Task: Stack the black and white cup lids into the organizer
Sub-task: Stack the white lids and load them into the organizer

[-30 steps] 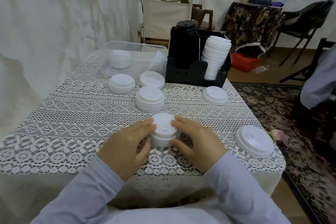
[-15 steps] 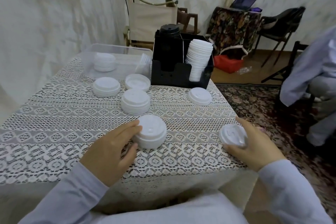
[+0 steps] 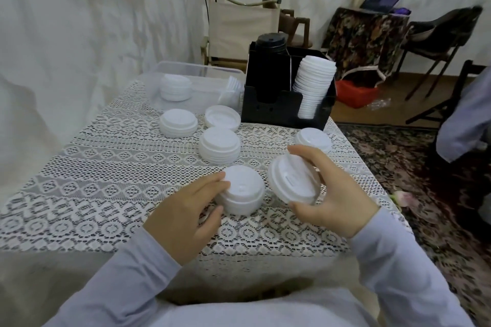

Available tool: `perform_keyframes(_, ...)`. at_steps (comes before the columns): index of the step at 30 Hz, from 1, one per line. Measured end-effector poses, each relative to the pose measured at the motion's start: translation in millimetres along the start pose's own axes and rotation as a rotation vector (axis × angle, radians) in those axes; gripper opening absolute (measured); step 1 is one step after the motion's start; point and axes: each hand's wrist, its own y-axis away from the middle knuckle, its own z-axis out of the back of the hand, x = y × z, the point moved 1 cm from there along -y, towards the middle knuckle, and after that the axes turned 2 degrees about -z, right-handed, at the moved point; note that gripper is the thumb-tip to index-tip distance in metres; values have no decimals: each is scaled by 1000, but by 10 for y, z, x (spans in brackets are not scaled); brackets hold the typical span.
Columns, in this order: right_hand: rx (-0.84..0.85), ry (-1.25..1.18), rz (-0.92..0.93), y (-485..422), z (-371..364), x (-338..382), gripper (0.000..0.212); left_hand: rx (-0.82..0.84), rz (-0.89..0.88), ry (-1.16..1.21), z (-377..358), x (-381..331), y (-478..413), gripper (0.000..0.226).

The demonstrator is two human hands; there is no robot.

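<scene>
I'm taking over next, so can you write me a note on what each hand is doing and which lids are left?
Left hand grips the near stack of white lids on the table.
Right hand pinches a tilted lid, off the table, beside that stack.
Done: the organizer holds black lids in its left slot and a tall white pile in its right.
Left: both held lots, the middle stack, the far stack, an upturned lid, a single lid by the organizer, plus more lids in the clear bin.
</scene>
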Motion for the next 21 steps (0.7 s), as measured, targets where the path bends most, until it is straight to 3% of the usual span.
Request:
perform_keyframes(8, 179, 7, 196, -309, -325, 469, 88, -250, 118, 439, 133, -176, -100, 37)
perform_keyframes(16, 270, 48, 223, -469, -387, 462, 95, -97, 173, 456, 92, -82, -200, 68)
perform_keyframes(21, 194, -60, 216, -455, -338, 364, 95, -74, 203, 408, 75, -73, -282, 79)
